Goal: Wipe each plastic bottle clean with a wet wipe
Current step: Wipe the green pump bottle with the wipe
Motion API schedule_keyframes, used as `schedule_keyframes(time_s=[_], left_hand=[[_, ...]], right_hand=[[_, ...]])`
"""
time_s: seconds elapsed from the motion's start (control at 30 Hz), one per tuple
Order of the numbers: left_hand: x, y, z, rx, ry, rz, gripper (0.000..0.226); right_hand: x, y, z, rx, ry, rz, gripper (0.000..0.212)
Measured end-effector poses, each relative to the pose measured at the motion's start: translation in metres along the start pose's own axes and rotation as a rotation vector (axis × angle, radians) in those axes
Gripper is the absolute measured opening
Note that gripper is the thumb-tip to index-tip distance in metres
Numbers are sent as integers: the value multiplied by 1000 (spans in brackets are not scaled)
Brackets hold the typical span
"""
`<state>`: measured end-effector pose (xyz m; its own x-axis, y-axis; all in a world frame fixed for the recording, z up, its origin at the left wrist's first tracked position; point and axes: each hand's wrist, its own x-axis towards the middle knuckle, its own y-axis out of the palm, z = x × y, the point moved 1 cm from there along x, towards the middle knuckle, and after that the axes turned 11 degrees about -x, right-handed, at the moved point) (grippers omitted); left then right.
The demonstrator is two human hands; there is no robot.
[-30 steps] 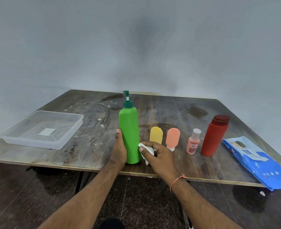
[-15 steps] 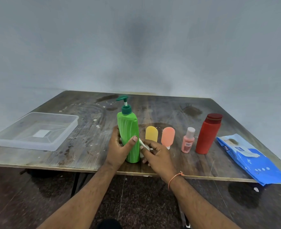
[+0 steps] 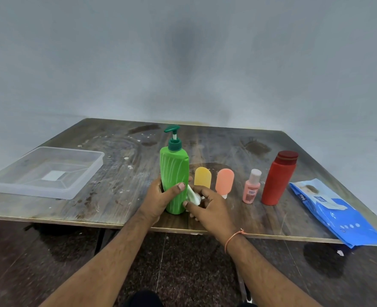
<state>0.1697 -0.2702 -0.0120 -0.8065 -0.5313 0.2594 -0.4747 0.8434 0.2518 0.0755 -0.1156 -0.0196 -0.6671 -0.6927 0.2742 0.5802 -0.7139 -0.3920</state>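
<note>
Head view: the green pump bottle (image 3: 174, 180) is stood upright near the front edge of the table (image 3: 116, 187), and it's been turned since a second ago, so the ribbed face and the pump spout are now swung round to the left. It's gripped low by the left hand (image 3: 161, 199), thumb curled across the front. The wet wipe (image 3: 193, 196) is pinched in the right hand (image 3: 207, 207) against the bottle's lower right side. Looks like a fresh side is being wiped. The yellow, peach, pink and red bottles to the right are probably still to do.
</note>
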Motion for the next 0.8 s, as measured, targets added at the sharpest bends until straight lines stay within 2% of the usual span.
schedule_keyframes(time_s=[0.17, 0.3, 0.4, 0.57, 0.73, 0.8], left_hand=[[0, 2, -3, -99, -76, -137, 85], [7, 1, -1, -123, -144, -234, 76], [9, 0, 4, -66, -143, -192, 76], [3, 1, 4, -190, -59, -148, 92], [3, -1, 8, -225, 49, -44, 112], [5, -1, 9, -242, 58, -58, 109]], right_hand=[[7, 7, -6, -114, 80, -116, 19], [12, 12, -13, -224, 75, -151, 20], [13, 12, -11, -318, 62, -177, 17], [9, 12, -6, -379, 39, -131, 12], [10, 15, -8, -401, 21, -65, 22], [10, 15, -7, -398, 10, -45, 22]])
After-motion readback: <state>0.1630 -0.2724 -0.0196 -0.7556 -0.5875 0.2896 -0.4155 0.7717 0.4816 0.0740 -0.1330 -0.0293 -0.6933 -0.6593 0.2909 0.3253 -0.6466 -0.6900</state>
